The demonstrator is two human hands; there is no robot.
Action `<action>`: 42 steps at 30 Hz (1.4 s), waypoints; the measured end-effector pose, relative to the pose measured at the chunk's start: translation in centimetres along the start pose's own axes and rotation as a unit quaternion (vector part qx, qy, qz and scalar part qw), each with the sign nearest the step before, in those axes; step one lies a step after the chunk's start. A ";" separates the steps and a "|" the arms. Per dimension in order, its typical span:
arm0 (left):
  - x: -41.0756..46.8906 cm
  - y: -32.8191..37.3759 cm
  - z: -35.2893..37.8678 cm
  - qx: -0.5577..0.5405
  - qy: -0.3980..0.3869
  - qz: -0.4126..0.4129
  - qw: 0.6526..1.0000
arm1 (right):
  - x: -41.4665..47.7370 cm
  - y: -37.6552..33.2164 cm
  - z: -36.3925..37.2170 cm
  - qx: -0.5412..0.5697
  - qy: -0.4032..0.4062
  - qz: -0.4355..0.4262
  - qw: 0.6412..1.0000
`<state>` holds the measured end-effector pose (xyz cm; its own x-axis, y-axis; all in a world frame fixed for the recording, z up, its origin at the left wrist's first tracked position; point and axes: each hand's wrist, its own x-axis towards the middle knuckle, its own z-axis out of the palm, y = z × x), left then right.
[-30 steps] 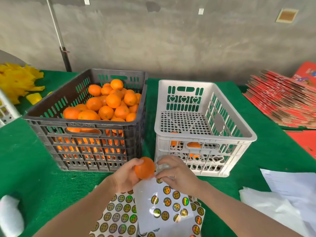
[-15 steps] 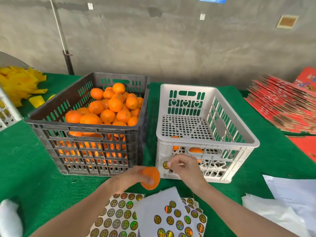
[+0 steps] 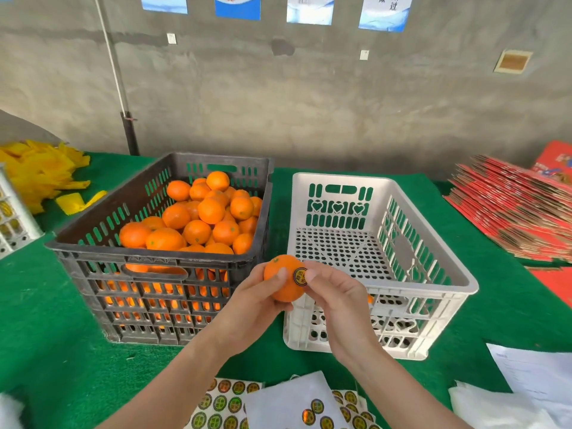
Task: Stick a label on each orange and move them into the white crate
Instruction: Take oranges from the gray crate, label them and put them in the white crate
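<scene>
My left hand grips one orange in front of the gap between the two crates. A round gold label sits on the orange's right side, and the fingertips of my right hand press on it. The dark grey crate on the left holds several unlabelled oranges. The white crate on the right shows a mostly bare perforated floor; its near part is hidden behind my hands. Label sheets lie at the table's near edge.
Green felt covers the table. Yellow bags lie at the far left, next to a white rack. Stacked red cartons are on the right, white paper at the near right.
Both hands have risen from the label sheets to crate-rim height with the orange. My right hand lifted a label off the sheet and now presses it onto the orange.
</scene>
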<state>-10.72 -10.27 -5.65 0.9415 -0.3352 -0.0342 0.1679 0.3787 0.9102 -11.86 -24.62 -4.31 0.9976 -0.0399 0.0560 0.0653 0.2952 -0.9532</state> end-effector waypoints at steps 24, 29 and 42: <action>4.7 8.8 0.5 0.213 0.006 0.054 0.976 | 8.7 -5.7 1.9 -0.360 -0.159 -0.224 0.892; 7.7 11.4 -4.3 0.358 0.208 0.101 0.905 | 19.3 -3.3 -2.7 -0.607 -0.129 -0.006 0.784; 13.2 11.4 -14.4 0.678 0.135 -0.075 0.718 | 23.8 6.0 -9.1 -0.832 -0.202 0.166 0.489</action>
<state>7.79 2.07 -1.63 0.9956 -0.0358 -0.0862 0.0065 -0.8947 0.4466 12.10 -32.45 -11.43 0.8916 0.0380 -0.4513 0.1258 -0.9780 0.1663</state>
